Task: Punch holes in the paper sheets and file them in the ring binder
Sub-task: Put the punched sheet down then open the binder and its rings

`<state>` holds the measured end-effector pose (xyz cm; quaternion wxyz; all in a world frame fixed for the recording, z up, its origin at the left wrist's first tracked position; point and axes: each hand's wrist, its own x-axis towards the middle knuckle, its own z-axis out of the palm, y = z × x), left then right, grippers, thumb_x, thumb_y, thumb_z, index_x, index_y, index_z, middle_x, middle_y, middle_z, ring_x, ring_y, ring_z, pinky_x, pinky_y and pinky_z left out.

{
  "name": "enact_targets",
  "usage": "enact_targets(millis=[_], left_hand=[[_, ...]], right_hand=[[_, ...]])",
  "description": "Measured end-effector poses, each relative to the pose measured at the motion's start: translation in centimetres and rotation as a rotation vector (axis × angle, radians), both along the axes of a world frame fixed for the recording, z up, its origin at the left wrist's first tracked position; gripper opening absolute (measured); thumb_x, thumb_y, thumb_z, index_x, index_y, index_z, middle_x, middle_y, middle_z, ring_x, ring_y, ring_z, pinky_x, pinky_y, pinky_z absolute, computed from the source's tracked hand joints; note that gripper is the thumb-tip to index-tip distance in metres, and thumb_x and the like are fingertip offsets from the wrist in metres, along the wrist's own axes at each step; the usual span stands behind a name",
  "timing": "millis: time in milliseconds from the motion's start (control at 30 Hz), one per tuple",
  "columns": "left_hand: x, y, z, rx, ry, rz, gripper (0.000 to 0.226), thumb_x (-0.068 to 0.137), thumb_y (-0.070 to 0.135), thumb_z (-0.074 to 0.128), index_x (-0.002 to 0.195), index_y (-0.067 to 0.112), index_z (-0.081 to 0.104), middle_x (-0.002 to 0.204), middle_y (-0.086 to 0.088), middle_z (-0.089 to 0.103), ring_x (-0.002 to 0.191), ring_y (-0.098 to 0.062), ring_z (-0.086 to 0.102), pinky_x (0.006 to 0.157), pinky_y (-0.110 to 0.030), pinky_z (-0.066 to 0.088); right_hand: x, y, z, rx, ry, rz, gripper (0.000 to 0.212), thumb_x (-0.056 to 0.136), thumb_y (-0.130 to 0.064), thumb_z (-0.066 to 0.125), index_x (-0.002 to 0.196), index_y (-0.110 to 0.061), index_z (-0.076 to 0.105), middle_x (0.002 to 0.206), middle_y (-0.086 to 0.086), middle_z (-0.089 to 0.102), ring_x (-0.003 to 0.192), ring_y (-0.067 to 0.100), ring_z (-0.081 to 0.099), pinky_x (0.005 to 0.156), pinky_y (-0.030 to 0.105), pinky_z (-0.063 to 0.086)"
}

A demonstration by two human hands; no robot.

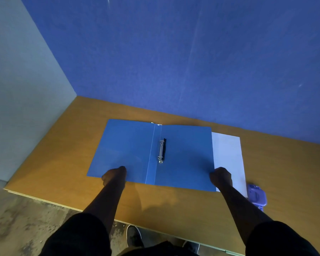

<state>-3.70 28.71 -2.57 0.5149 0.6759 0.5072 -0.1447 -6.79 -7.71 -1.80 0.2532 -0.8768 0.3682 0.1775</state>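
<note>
A blue ring binder (129, 145) lies open and flat on the wooden table (174, 206), its metal ring mechanism (162, 151) in the middle near the spine. White paper sheets (228, 159) lie partly under the binder's right cover. My left hand (114, 175) holds the near edge of the left cover, fingers curled over it. At the near right corner of the right cover, my right hand (221, 176) grips the edge, beside the paper. A purple hole punch (256, 195) sits to the right of the paper, near my right forearm.
A blue partition wall (174, 61) stands right behind the table and a grey wall (17, 89) closes the left side. The table's near edge runs diagonally across the bottom, with concrete floor (26, 218) and my shoes below it.
</note>
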Motion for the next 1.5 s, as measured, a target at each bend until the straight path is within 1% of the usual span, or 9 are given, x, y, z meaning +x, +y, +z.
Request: enact_targets(millis=[133, 267, 467, 633, 867, 967, 1100, 1267, 1500], left_hand=[[1.5, -2.3, 1.3, 0.272, 0.129, -0.048, 0.067, 0.080, 0.020, 0.063, 0.134, -0.003, 0.032, 0.137, -0.026, 0.035, 0.119, -0.041, 0.046, 0.100, -0.045, 0.042], [2.8, -4.5, 1.3, 0.304, -0.143, -0.420, 0.045, 0.083, 0.008, 0.056, 0.126, 0.003, 0.043, 0.128, -0.023, 0.046, 0.106, -0.039, 0.055, 0.074, -0.037, 0.045], [4.6, -6.8, 0.0, 0.241, -0.344, -0.930, 0.031, 0.084, 0.006, 0.050, 0.113, 0.011, 0.061, 0.107, -0.012, 0.067, 0.076, -0.024, 0.064, 0.063, -0.027, 0.052], [6.1, -7.9, -1.4, 0.254, -0.406, -1.155, 0.032, 0.086, 0.005, 0.052, 0.116, 0.010, 0.063, 0.113, -0.015, 0.065, 0.096, -0.025, 0.065, 0.075, -0.027, 0.052], [7.0, -7.8, -2.9, 0.215, -0.420, -1.186, 0.015, 0.089, 0.012, 0.058, 0.101, 0.009, 0.068, 0.102, -0.011, 0.070, 0.089, -0.020, 0.065, 0.067, -0.017, 0.039], [7.4, -7.8, -3.2, 0.188, -0.411, -1.166, 0.009, 0.088, 0.015, 0.060, 0.092, 0.012, 0.068, 0.096, -0.008, 0.071, 0.083, -0.015, 0.063, 0.061, -0.013, 0.037], [7.8, -7.9, -3.3, 0.166, -0.383, -1.165, 0.008, 0.089, 0.017, 0.060, 0.091, 0.014, 0.068, 0.097, -0.007, 0.072, 0.084, -0.014, 0.063, 0.070, -0.017, 0.040], [8.1, -7.9, -3.2, 0.158, -0.349, -1.172, 0.013, 0.088, 0.015, 0.058, 0.094, 0.012, 0.068, 0.099, -0.006, 0.071, 0.092, -0.016, 0.064, 0.073, -0.019, 0.041], [8.1, -7.5, -3.3, 0.140, -0.345, -1.178, 0.014, 0.084, 0.012, 0.059, 0.094, 0.013, 0.068, 0.098, -0.007, 0.070, 0.093, -0.021, 0.066, 0.080, -0.027, 0.053]], right_hand=[[0.4, 1.2, 0.2, -0.219, 0.001, 0.015, 0.029, 0.080, -0.020, 0.056, 0.106, -0.008, 0.057, 0.110, 0.012, 0.060, 0.102, 0.033, 0.056, 0.090, 0.041, 0.042], [1.9, 3.3, 0.6, -0.424, -0.150, 0.163, 0.023, 0.080, -0.014, 0.053, 0.103, -0.010, 0.056, 0.101, 0.011, 0.056, 0.099, 0.031, 0.054, 0.085, 0.041, 0.042], [5.0, 9.0, 0.0, -0.037, -0.224, 0.450, 0.025, 0.090, -0.019, 0.051, 0.113, -0.013, 0.057, 0.110, 0.011, 0.063, 0.101, 0.031, 0.063, 0.081, 0.035, 0.051], [6.9, 12.9, -1.4, 0.116, -0.246, 0.406, 0.020, 0.092, -0.015, 0.050, 0.104, -0.007, 0.063, 0.100, 0.016, 0.069, 0.091, 0.032, 0.066, 0.068, 0.025, 0.045], [9.6, 15.2, -2.3, 0.109, -0.244, 0.260, 0.012, 0.087, -0.005, 0.052, 0.086, 0.004, 0.060, 0.084, 0.018, 0.066, 0.063, 0.024, 0.055, 0.048, 0.024, 0.033], [10.8, 15.9, -2.8, 0.073, -0.201, 0.263, 0.012, 0.083, -0.013, 0.058, 0.078, -0.001, 0.061, 0.079, 0.014, 0.065, 0.073, 0.029, 0.062, 0.043, 0.019, 0.020], [11.5, 16.6, -3.0, 0.098, -0.171, 0.170, 0.015, 0.076, -0.015, 0.067, 0.080, -0.001, 0.066, 0.081, 0.017, 0.069, 0.077, 0.030, 0.067, 0.055, 0.020, 0.033], [11.5, 16.8, -2.3, 0.161, -0.069, 0.107, 0.006, 0.067, -0.005, 0.067, 0.069, -0.006, 0.061, 0.059, 0.007, 0.052, 0.068, 0.026, 0.061, 0.042, 0.017, 0.026], [11.7, 17.1, -0.8, 0.224, -0.021, -0.001, 0.011, 0.071, -0.012, 0.068, 0.070, -0.009, 0.057, 0.089, 0.017, 0.070, 0.087, 0.031, 0.068, 0.060, 0.027, 0.043]])
